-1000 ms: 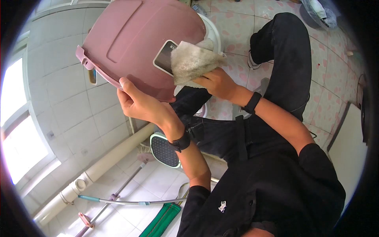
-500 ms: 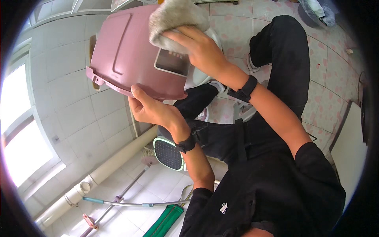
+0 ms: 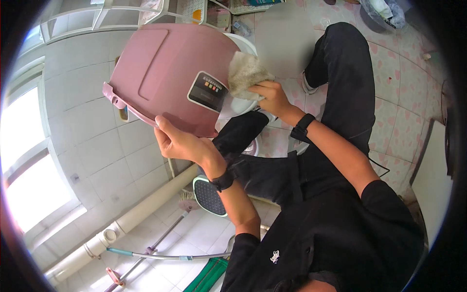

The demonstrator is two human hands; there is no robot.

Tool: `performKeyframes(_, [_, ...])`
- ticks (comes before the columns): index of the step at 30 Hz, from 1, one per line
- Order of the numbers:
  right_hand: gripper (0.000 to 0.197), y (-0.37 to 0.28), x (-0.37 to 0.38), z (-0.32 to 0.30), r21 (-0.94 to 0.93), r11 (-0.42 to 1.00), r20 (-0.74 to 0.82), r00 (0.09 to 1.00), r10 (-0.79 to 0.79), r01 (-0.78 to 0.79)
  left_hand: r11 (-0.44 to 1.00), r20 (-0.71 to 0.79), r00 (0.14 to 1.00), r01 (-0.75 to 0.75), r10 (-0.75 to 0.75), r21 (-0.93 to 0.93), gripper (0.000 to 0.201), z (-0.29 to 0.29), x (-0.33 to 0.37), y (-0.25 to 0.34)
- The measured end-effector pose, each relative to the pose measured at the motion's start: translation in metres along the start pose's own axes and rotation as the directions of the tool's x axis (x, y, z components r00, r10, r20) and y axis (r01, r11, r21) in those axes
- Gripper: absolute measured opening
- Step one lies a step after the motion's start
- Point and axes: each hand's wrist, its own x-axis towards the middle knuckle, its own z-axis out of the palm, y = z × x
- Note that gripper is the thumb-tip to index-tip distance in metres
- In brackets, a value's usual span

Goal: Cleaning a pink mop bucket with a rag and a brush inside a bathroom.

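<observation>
A pink plastic tub (image 3: 155, 73) is held up tilted at the upper left, with a dark label panel (image 3: 208, 91) with small coloured squares on its side. My left hand (image 3: 179, 142) grips the tub's near edge, the thumb on the outer side and the fingers mostly hidden behind it. In my right hand (image 3: 275, 100) is a damp-looking greyish-beige cloth (image 3: 247, 73), pinched at its lower corner and hanging against or just beside the tub's right edge. Behind the tub shows part of a white basin (image 3: 243, 45).
Mops (image 3: 168, 232) and a green mop pad (image 3: 206, 275) lie at the lower left beside a cream pipe (image 3: 131, 212). A black-and-green pedal-like pad (image 3: 210, 195) stands near my left forearm. White shelving (image 3: 114, 17) lines the top left. A lined bin (image 3: 377, 19) stands far right.
My right hand and the cloth have moved down and right, from over the tub's upper side to its right edge, uncovering the label panel. The tub has shifted slightly down and left.
</observation>
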Motion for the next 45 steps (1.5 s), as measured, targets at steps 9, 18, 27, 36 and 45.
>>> performKeyframes(9, [0.036,-0.003,0.002,-0.012,0.126,0.992,-0.072,0.997,0.004,0.005,0.988,0.049,0.993,-0.116,0.111,0.106,0.023,-0.031,0.007,-0.002])
performKeyframes(18, [0.044,0.035,0.023,-0.014,0.438,0.782,-0.264,0.769,0.582,-0.442,0.953,0.033,0.990,-0.143,0.140,0.265,0.022,-0.068,0.010,0.009])
performKeyframes(27, [0.044,0.030,0.042,-0.032,0.668,0.588,-0.144,0.696,0.703,-0.456,0.808,0.178,0.916,-0.401,0.360,0.431,0.019,-0.117,0.047,-0.021])
performKeyframes(36, [0.043,0.016,0.040,-0.027,0.605,0.646,-0.004,0.809,0.588,-0.466,0.817,0.153,0.927,-0.374,0.342,0.439,0.017,-0.103,0.077,-0.024])
performKeyframes(45, [0.042,0.014,0.052,-0.038,0.584,0.635,-0.116,0.723,0.681,-0.505,0.497,0.337,0.657,-0.741,0.674,0.451,0.009,-0.109,0.080,-0.026])
